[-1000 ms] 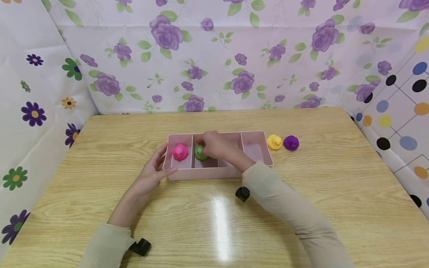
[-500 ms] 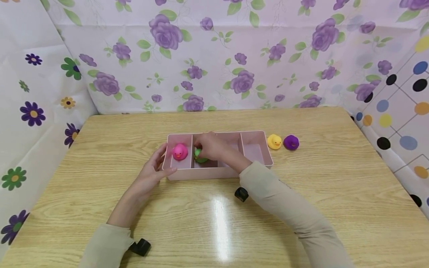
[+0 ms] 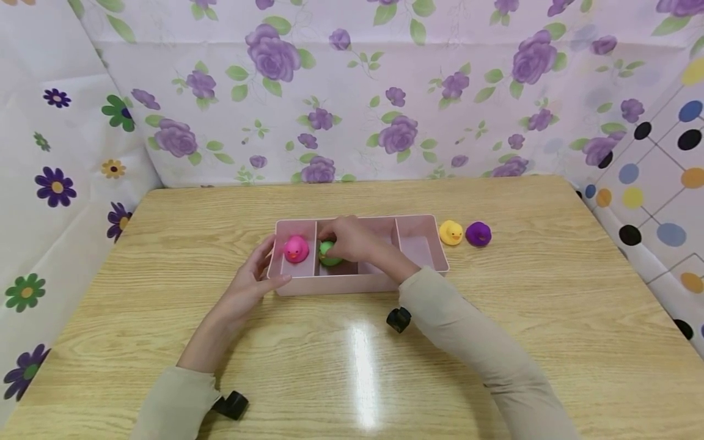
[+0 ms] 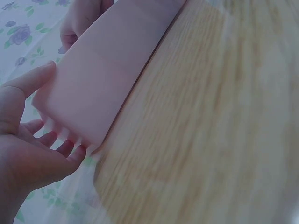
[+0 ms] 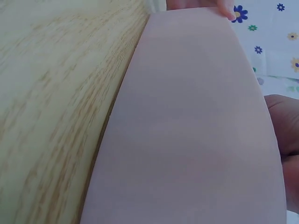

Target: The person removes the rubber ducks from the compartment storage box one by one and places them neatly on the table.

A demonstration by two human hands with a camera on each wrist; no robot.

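Note:
A pink divided box (image 3: 330,285) lies lengthwise on the table. My left hand (image 3: 249,284) holds its left end, thumb at the front rim and fingers against the end wall; in the left wrist view the left hand (image 4: 32,149) spans that corner of the box (image 4: 93,79). My right hand (image 3: 354,238) reaches into the second compartment from the left and pinches a green rubber duck (image 3: 330,255), partly covered by the fingers. A pink rubber duck (image 3: 296,249) sits in the leftmost compartment. In the right wrist view the box wall hides most of the right hand (image 5: 285,126).
Just right of the box stand a yellow rubber duck (image 3: 451,233) and a purple rubber duck (image 3: 478,234). The wooden table (image 3: 308,366) runs back to a flowered cloth (image 3: 341,110). Thin upright dividers separate the box's compartments.
The green duck has turned a little under my right hand's fingers, its beak now more to the left. My left hand and the box stay where they were.

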